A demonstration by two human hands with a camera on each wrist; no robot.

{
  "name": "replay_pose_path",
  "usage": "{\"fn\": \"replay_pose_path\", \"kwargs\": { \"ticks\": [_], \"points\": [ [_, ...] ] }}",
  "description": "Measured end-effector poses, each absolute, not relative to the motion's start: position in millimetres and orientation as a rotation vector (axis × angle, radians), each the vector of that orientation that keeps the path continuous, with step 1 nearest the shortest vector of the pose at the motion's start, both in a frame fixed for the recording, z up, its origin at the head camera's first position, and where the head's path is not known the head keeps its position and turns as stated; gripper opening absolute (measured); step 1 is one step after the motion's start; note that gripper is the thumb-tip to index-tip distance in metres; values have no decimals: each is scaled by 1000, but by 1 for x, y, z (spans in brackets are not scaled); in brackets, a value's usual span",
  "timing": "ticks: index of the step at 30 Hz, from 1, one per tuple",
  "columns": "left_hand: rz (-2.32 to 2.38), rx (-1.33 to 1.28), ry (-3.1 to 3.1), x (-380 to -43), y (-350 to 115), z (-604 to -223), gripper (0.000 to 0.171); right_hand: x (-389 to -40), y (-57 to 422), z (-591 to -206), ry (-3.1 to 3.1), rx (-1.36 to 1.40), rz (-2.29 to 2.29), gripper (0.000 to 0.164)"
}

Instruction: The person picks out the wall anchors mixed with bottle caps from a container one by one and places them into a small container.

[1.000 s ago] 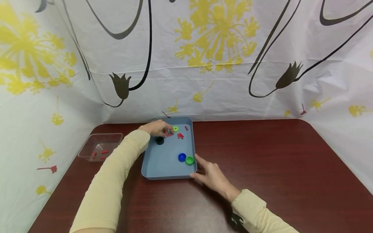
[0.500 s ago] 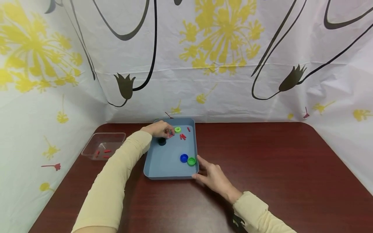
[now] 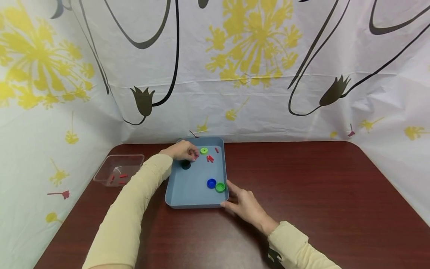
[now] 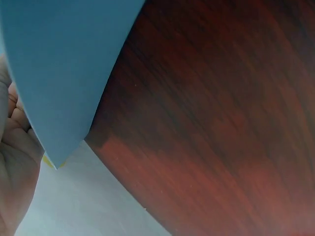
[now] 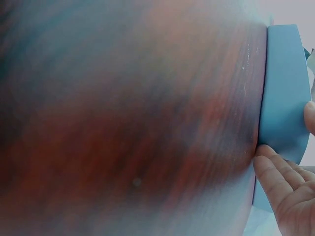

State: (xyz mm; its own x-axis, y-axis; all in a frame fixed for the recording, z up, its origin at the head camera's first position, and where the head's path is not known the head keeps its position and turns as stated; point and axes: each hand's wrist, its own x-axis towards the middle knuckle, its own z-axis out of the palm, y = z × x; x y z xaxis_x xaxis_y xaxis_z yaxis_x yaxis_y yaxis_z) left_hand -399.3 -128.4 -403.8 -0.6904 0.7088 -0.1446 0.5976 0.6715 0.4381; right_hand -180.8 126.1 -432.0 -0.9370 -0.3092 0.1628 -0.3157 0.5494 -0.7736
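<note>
Over the far left part of a blue-grey tray (image 3: 191,192), my left hand (image 3: 183,150) pinches a small red stick (image 3: 196,157), mostly hidden by the fingertips. Just right of those fingers lies a light-green round cap (image 3: 203,150). A black round piece (image 3: 185,164) sits below the hand. Several other red sticks (image 3: 210,159) lie toward the tray's far right. My right hand (image 3: 246,205) holds the tray's near right corner, thumb and fingers against its outer walls. Inside that corner are a blue cap (image 3: 211,183) and a green cap (image 3: 220,187), side by side.
A clear plastic box (image 3: 119,168) with several red sticks stands left of the tray, beside my left forearm. Under everything is a dark red-brown wooden table (image 3: 302,179). A white sheet with printed flowers (image 3: 188,56) hangs behind and at the sides.
My left fingers have drawn together on a red stick that lay by the light-green cap, and have shifted slightly toward the black piece. The right hand stays at the tray corner.
</note>
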Motion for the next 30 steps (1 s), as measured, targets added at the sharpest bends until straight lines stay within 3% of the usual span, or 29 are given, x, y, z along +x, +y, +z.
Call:
{"fn": "replay_pose_path", "kwargs": {
  "ticks": [12,30],
  "points": [
    [969,772,2579,-387,-123,-396,31,-180,127,-433,-2757,544,1398,71],
    [1299,553,2504,-363,-132,-383,36,-180,127,-431,-2763,558,1394,72]
  ]
}}
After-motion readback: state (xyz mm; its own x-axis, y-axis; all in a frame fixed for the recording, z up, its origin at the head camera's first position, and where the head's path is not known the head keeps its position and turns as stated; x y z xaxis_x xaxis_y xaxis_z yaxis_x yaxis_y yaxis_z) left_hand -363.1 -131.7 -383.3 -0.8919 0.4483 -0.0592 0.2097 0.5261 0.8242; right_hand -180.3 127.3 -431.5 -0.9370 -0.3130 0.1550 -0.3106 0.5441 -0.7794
